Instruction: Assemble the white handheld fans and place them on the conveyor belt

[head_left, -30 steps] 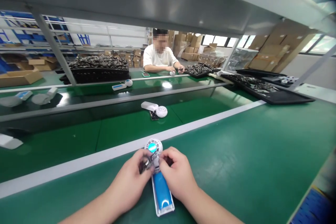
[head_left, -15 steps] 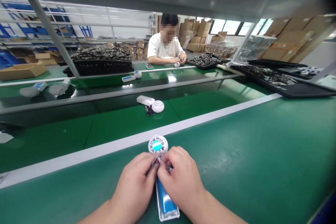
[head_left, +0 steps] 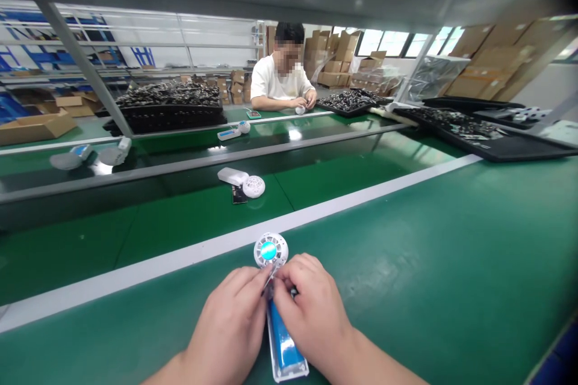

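Most of small pt. (head_left: 270, 277) hidden: L hand (head_left: 232, 319) pinches it, R hand (head_left: 312, 307) curled tight, grip unclear, over white fan (head_left: 269, 251).

Can't see midsection of white plastic handheld fan w/ blue insert (head_left: 282, 334), covered by left hand (head_left: 235, 313) & right hand (head_left: 313, 301). Can't ID thin pale piece (head_left: 270, 278) pinched in L fingers; mostly hidden, tiny. Can't tell what, if anything, R fingertips grip. Can't ID small metallic parts (head_left: 469, 126) in black plastic tray (head_left: 528, 147), far R, cut by edge. Can't make out dark-blue shape (head_left: 557, 358), near R corner: blurred, cut off.
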The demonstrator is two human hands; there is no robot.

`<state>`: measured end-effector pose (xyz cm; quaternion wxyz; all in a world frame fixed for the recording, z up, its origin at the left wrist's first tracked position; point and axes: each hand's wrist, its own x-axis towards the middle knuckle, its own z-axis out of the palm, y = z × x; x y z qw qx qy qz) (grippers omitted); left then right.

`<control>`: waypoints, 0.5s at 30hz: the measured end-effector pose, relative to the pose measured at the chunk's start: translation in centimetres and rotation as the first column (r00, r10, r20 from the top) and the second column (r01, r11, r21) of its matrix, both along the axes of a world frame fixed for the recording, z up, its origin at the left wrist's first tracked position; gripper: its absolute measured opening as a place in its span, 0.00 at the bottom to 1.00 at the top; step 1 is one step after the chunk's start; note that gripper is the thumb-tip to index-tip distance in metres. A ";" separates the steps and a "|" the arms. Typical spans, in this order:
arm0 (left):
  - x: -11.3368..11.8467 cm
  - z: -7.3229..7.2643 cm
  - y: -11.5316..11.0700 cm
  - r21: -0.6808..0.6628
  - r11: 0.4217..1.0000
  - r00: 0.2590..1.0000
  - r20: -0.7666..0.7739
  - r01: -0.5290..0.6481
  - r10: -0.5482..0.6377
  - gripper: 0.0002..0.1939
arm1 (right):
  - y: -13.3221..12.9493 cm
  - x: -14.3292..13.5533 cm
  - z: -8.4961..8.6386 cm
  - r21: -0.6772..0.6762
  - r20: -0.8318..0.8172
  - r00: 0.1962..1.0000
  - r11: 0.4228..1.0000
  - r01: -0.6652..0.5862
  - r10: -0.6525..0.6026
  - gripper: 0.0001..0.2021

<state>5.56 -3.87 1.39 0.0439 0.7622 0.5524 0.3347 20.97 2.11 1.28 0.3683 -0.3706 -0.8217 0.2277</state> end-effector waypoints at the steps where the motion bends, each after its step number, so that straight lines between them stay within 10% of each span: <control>1: -0.1 0.0 0.0 -0.024 1.000 1.000 0.010 0.004 -0.004 0.22 | -0.1 0.0 -0.1 0.015 0.000 1.000 1.000 -0.004 0.004 0.08; 8: 0.4 0.7 0.2 -0.244 0.969 0.949 0.314 0.047 0.033 0.17 | 0.1 -0.4 -0.1 0.008 0.057 0.998 1.000 0.003 -0.003 0.09; 15: -4.1 3.0 2.8 -0.518 0.830 0.447 0.705 -0.207 0.551 0.16 | 2.8 1.2 -2.7 -0.202 -0.083 0.991 0.975 0.090 -0.109 0.13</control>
